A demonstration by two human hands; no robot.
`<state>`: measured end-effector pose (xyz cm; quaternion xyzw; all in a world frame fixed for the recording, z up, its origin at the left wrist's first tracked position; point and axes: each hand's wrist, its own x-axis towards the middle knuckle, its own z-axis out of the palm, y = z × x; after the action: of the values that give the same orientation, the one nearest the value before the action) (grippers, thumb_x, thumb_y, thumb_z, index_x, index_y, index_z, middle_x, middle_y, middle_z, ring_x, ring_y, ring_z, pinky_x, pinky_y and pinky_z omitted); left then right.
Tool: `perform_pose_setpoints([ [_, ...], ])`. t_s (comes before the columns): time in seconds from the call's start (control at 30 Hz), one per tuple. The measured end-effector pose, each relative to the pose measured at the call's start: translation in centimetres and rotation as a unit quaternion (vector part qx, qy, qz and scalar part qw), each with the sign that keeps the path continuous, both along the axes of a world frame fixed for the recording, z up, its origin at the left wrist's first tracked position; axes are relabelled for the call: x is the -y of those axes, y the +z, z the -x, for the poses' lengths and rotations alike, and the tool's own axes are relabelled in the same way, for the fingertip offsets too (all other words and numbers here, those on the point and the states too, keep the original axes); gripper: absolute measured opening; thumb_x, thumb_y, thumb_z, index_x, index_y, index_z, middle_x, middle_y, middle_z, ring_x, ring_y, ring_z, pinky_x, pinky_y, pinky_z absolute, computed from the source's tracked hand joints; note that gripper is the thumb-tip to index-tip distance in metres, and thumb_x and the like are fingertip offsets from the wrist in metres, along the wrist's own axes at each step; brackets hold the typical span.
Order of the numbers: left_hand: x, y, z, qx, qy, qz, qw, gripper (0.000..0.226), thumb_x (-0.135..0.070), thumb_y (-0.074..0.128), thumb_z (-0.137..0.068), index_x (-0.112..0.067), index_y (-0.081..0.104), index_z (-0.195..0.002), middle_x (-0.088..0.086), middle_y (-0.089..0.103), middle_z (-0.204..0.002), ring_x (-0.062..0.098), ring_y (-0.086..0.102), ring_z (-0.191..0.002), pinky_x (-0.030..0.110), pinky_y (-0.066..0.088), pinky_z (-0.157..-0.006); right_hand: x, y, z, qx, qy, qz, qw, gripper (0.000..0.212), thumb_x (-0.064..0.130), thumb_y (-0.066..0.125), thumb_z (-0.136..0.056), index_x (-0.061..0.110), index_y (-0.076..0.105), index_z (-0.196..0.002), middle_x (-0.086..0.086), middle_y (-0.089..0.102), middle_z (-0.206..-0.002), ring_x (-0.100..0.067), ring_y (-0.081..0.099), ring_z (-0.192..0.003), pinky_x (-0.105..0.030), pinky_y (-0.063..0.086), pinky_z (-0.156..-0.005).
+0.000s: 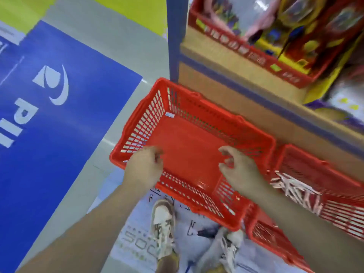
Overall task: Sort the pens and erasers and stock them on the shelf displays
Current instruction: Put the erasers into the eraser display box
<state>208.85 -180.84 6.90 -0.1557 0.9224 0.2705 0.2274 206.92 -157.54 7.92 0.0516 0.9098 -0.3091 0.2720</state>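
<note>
An empty red plastic basket (189,146) sits on the floor against the base of a shelf unit. Both my hands hover over its near half. My left hand (146,166) is above the near left rim, its fingers loosely curled with nothing visible in them. My right hand (239,170) is over the right side of the basket's floor, thumb and fingers apart and bent, also holding nothing. To the right stands a second red basket (319,174) with several pale pens (295,190) lying in it. No erasers are visible.
The tan shelf unit (246,75) with a blue upright rises at the right; a red display tray (256,56) of colourful packaged goods sits on it. Another red basket (266,239) lies at lower right. A blue floor mat (59,115) covers the left. My shoes (163,223) stand on printed paper.
</note>
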Motion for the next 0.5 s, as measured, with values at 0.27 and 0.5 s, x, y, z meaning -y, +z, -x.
perform_pose_setpoints([
  [0.27,0.0,-21.7,10.4,-0.07,-0.212,0.099,0.97,0.048,-0.013,0.057,-0.077,-0.002,0.05,-0.123,0.018,0.055,-0.122,0.038,0.053,-0.112,0.042,0.042,-0.091,2.4,-19.3,4.4,-0.033,-0.037,0.004,0.999,0.047,0.009,0.062,-0.082,0.019,0.055,-0.127,-0.004,0.064,-0.122,-0.023,0.062,-0.107,-0.033,0.044,-0.096],
  [0.5,-0.8,-30.2,16.3,-0.095,-0.252,0.229,0.935,0.038,-0.006,0.038,-0.09,0.0,0.041,-0.127,0.017,0.042,-0.127,0.035,0.044,-0.115,0.041,0.037,-0.098,2.8,-27.1,7.4,-0.021,-0.109,0.086,0.99,0.041,-0.001,0.06,-0.076,0.023,0.063,-0.11,0.0,0.064,-0.105,-0.02,0.063,-0.085,-0.031,0.049,-0.086],
])
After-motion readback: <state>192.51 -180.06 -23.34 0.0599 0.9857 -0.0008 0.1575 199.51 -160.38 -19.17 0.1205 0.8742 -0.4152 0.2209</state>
